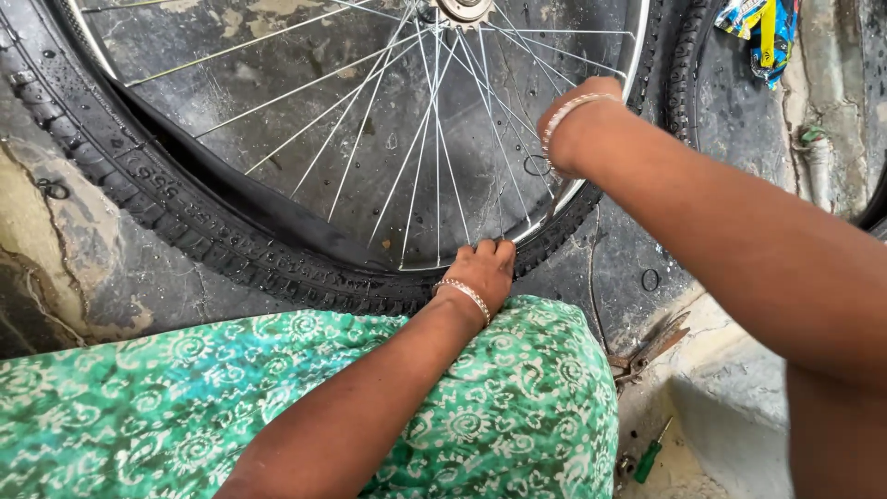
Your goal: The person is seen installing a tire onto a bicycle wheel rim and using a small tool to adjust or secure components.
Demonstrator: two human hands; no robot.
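Evidently stiff rubber tyre [185, 217] is pressed by left hand [482, 273] at rim [554, 208]; right hand [568, 129] grip hidden; bead best gripped.

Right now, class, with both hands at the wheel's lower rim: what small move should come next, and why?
Probably work the left hand sideways along the tyre, pressing its edge toward the rim. To the left the tyre gapes away from the rim, with the black inner tube showing; the right hand is on the rim's right side.
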